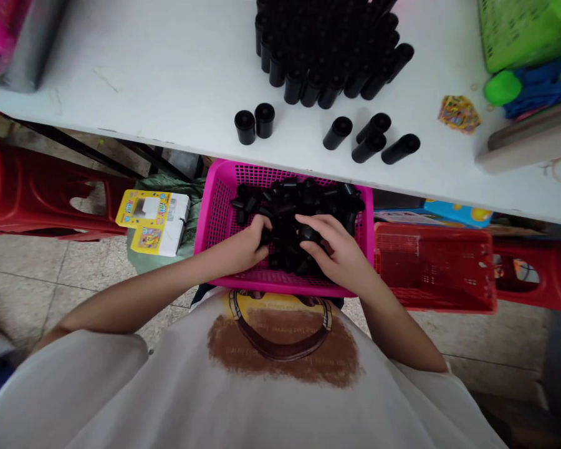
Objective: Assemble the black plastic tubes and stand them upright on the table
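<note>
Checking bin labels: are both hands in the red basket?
No, left hand and right hand are in the pink basket of black tubes; the red basket sits beside it.

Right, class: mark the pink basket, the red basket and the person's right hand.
pink basket (214,206): head view, on its left mesh wall.
red basket (430,268): head view, on the bare mesh inside.
right hand (339,249): head view, on the back of the hand.

Worktop (168,75): white, scuffed.
Green basket (518,31): worktop's far right corner.
Rubber bands (459,113): small colourful heap on worktop.
Red basket (434,268): below worktop, right.
Yellow box (153,221): below, left.
</note>
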